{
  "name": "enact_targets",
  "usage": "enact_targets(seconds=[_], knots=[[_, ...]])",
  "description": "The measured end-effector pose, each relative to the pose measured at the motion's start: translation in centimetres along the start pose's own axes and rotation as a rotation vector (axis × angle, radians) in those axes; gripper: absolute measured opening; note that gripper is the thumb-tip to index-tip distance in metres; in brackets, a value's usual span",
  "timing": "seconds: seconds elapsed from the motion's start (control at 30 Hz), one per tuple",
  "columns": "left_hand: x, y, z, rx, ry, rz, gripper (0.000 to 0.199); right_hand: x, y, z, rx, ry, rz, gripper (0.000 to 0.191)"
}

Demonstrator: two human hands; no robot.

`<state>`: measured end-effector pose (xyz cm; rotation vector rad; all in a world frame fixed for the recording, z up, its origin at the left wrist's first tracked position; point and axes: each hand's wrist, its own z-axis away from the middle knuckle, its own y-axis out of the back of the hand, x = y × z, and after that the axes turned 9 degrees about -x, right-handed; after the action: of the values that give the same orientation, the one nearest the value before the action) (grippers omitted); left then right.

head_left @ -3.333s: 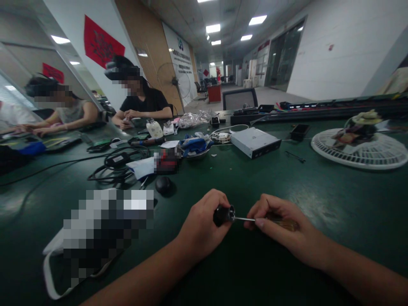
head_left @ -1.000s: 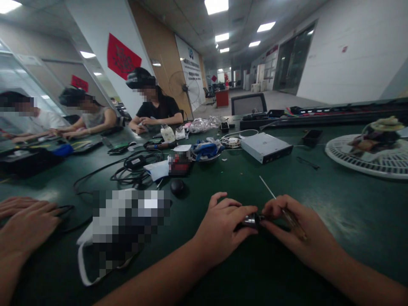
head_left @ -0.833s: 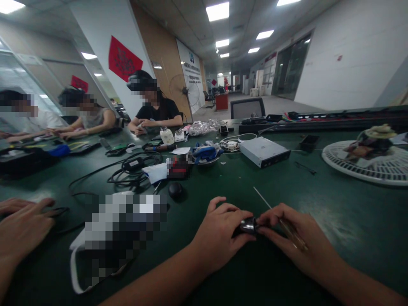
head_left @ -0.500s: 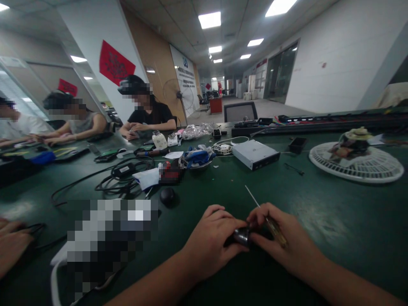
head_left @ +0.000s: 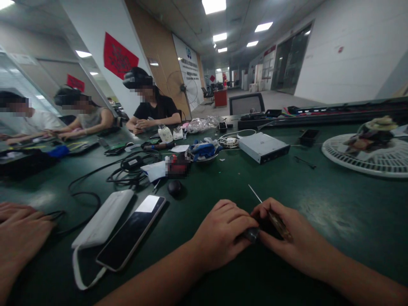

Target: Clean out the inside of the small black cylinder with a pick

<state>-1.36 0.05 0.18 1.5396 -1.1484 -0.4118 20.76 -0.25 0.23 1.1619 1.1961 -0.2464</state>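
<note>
My left hand (head_left: 219, 238) is closed around a small dark, shiny metal piece (head_left: 252, 234), low in the middle of the head view. Only the piece's rounded end shows; my fingers cover the rest, so its kind is unclear. In my right hand (head_left: 301, 233) lies a screwdriver (head_left: 281, 228) with an amber handle, tucked across the palm. Its thin shaft points up and left, away from the metal piece. The thumb and fingertips of this hand reach to the piece's right end and seem to touch it.
Left of my arm lie a phone (head_left: 132, 233) and a white power bank (head_left: 103, 219) with a cable. A co-worker's hand (head_left: 25, 229) rests at the left edge. Beyond are a black mouse (head_left: 175, 188), a disc drive (head_left: 264, 146) and a white fan grille (head_left: 366, 155).
The view has shifted, so things sit further right. My fingers now cover more of the metal piece. The co-worker's hand shows more at the left.
</note>
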Motion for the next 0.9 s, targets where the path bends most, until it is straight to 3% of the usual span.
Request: enact_targets(seconds=[0.1,0.2,0.3,0.47,0.6,0.77,0.9], knots=[[0.2,0.0,0.0,0.005,0.055,0.020,0.016,-0.3,0.1,0.1,-0.008,0.013,0.018,0.018],[0.3,0.0,0.0,0.039,0.162,0.036,0.019,-0.3,0.2,0.2,-0.009,0.007,0.012,0.001],[0.3,-0.1,0.0,0.094,0.354,0.043,0.025,0.3,0.5,0.4,0.036,0.041,-0.028,0.024],[0.0,-0.1,0.1,0.164,0.595,0.094,0.026,0.9,0.8,0.9,0.095,0.350,-0.107,0.038],[0.0,0.0,0.2,0.138,0.574,0.119,0.029,0.5,0.8,1.0,0.073,0.435,-0.160,0.035],[0.1,0.0,0.2,0.144,0.455,0.081,0.030,0.1,0.7,0.6,0.115,0.334,-0.140,0.034],[0.1,0.0,0.1,0.152,0.425,0.042,0.030,0.1,0.8,0.6,0.043,0.300,-0.163,0.037]])
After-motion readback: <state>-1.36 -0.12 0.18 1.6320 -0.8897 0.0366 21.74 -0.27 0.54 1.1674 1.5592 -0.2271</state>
